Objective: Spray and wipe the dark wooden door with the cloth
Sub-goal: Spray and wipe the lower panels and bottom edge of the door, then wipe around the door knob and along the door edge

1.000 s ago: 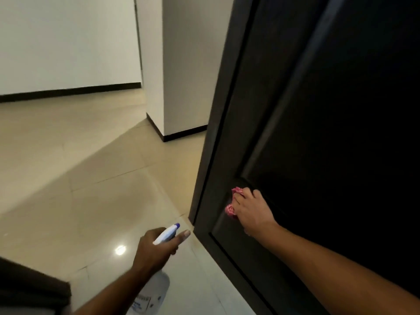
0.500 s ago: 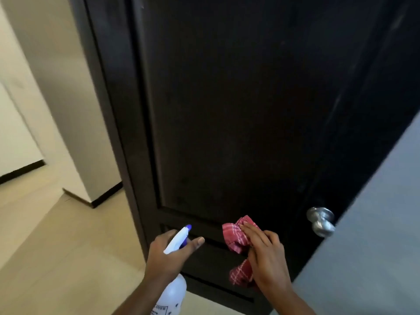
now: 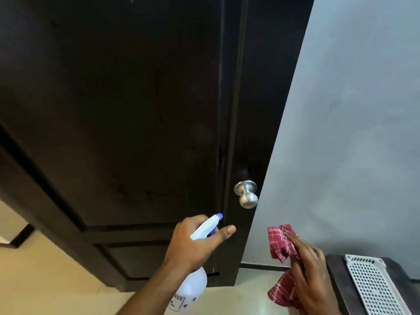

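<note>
Red checked cloth [image 3: 280, 243] is bunched under the fingers of the right hand [image 3: 310, 272], which holds it in the air below and to the right of the door knob [image 3: 246, 194], clear of the dark wooden door [image 3: 113, 110]; the thumb is hidden. It looks soft, light and limp, so it would likely wipe best folded into a pad and pressed flat with the palm. The left hand [image 3: 196, 243] is wrapped round the neck of a spray bottle [image 3: 192, 286], forefinger stretched forward, just below and to the left of the knob, nozzle aimed at the door. The bottle is pale plastic, probably light and slick when wet; the neck is the sure hold. How full it is cannot be told. Its label is mostly cut off; only letters like "VER" can be made out. Around the knob, the door is stiff, smooth and likely to show streaks, and may swing if pushed hard. Well below and right of the knob lies a white perforated panel [image 3: 372, 288].
</note>
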